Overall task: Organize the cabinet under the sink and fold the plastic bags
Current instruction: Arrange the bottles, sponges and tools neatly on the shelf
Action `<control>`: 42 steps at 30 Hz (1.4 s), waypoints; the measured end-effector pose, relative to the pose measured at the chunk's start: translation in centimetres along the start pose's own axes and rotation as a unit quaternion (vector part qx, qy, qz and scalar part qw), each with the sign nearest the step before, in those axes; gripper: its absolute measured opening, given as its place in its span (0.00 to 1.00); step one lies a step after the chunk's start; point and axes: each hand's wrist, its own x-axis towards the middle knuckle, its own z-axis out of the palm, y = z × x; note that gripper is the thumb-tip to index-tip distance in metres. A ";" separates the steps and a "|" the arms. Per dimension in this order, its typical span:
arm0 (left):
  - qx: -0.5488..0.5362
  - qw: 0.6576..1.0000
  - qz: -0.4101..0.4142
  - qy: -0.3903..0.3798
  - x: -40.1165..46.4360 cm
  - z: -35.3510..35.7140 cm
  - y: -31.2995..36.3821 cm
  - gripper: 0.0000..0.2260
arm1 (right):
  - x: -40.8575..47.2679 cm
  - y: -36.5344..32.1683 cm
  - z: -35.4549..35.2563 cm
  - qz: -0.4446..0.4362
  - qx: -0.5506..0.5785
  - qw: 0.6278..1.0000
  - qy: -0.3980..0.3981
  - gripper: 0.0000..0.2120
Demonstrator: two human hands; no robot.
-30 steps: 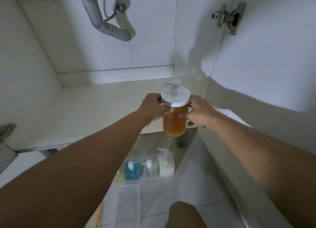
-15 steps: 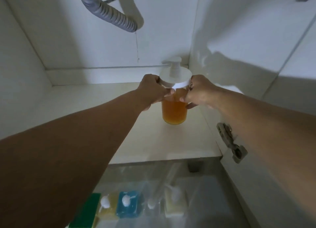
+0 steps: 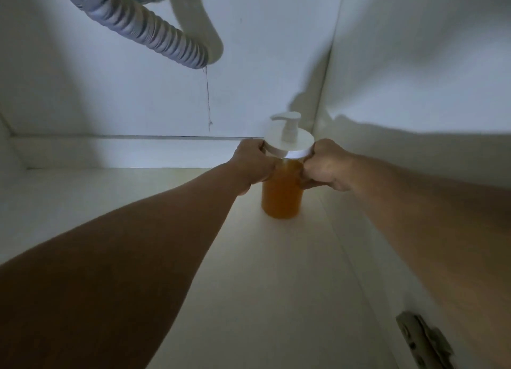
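Note:
A pump bottle (image 3: 282,197) of orange liquid with a wide white lid and pump head stands deep inside the cabinet, near the back right corner, its base on or just above the cabinet floor (image 3: 271,280). My left hand (image 3: 253,165) grips it just under the lid from the left. My right hand (image 3: 325,165) grips it from the right at the same height. Both arms reach far in. No plastic bags are in view.
A grey corrugated drain hose (image 3: 143,23) and a white pipe bend (image 3: 207,34) hang from the top at the upper left, with a thin thread dangling below. The right wall (image 3: 414,78) is close to the bottle. A door hinge (image 3: 423,341) sits at the lower right.
Both hands have carried the bottle from the cabinet's front edge deep toward the back right corner and lowered it. The view has moved inside; the floor items outside have dropped from sight.

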 end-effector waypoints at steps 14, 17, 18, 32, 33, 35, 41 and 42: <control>-0.130 0.980 -0.102 -0.109 2.8 5.0 -3.3 0.40 | 2.4 1.0 -0.7 -0.169 -0.327 0.898 0.241 0.15; -0.177 0.973 -0.118 -0.089 3.7 5.4 -3.9 0.30 | 2.9 0.7 -1.0 -0.179 -0.351 0.886 0.246 0.13; -0.177 0.973 -0.125 -0.081 3.9 5.5 -4.2 0.26 | 3.0 0.6 -1.0 -0.180 -0.343 0.889 0.246 0.12; -0.172 0.972 -0.124 -0.104 6.5 6.5 -5.7 0.33 | 5.2 -0.6 -1.3 -0.138 -0.281 0.922 0.230 0.14; -0.177 0.971 -0.124 -0.105 6.6 6.6 -5.6 0.33 | 5.3 -0.7 -1.4 -0.133 -0.284 0.922 0.228 0.15; -0.182 0.970 -0.122 -0.103 6.8 6.7 -5.4 0.33 | 5.6 -1.0 -1.4 -0.123 -0.291 0.922 0.225 0.15; -0.179 0.969 -0.123 -0.116 7.3 6.7 -5.7 0.37 | 6.0 -1.2 -1.3 -0.105 -0.326 0.912 0.225 0.14; -0.177 0.969 -0.126 -0.116 7.3 6.7 -5.7 0.38 | 6.0 -1.2 -1.3 -0.103 -0.326 0.912 0.226 0.14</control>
